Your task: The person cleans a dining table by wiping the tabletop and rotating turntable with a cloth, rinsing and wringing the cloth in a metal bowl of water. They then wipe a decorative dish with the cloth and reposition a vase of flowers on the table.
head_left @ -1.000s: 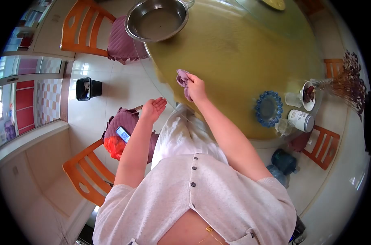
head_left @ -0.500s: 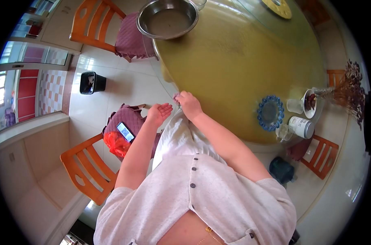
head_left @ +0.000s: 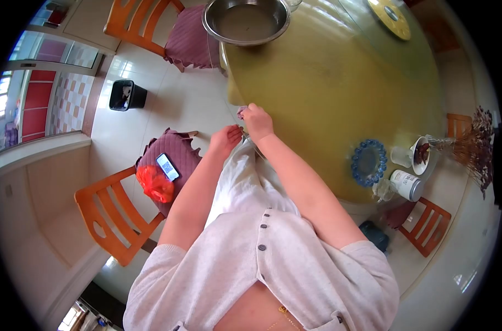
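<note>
We judge the step in hand to be handling the mauve cloth [head_left: 241, 112] at the near left edge of the worktop [head_left: 317, 99]. It is bunched and pinched in our right hand [head_left: 258, 122]. Our left hand [head_left: 227, 139] is just beside, fingers partly bent; whether it grips anything or touches the right, we cannot tell. Any next move calls for a secure pinch and careful clearance from the worktop's edge, with both hands coordinated closely.
</note>
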